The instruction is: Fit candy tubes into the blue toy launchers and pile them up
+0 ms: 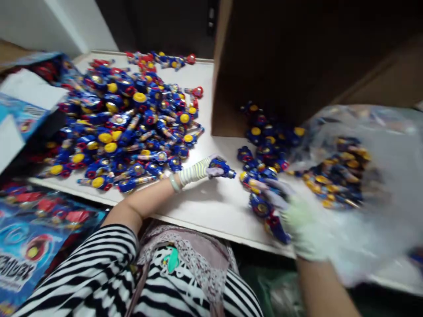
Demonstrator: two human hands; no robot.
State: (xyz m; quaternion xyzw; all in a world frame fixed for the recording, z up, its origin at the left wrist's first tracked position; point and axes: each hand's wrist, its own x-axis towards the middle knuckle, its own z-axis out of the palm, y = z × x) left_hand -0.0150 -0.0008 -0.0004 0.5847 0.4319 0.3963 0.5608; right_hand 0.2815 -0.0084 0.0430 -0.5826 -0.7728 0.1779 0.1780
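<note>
My left hand [198, 170], in a striped glove, is closed around a small blue plastic toy [222, 169] with a silver tip. It hovers over the middle of the white table. My right hand [297, 215], gloved and smeared by motion, has its fingers around a blue toy with a pale stick-like part [256, 184]. More blue toys [261, 206] lie directly beside and under its fingers. A loose cluster of blue toys with yellow discs [267, 141] spreads from there into the mouth of a cardboard box.
A big heap of blue, red and yellow toys [132, 123] covers the left of the white table [205, 207]. The brown cardboard box [228, 88] stands at the back. A clear plastic bag [390, 176] with yellow-and-dark pieces lies right. Blue printed packages [26, 246] are at the lower left.
</note>
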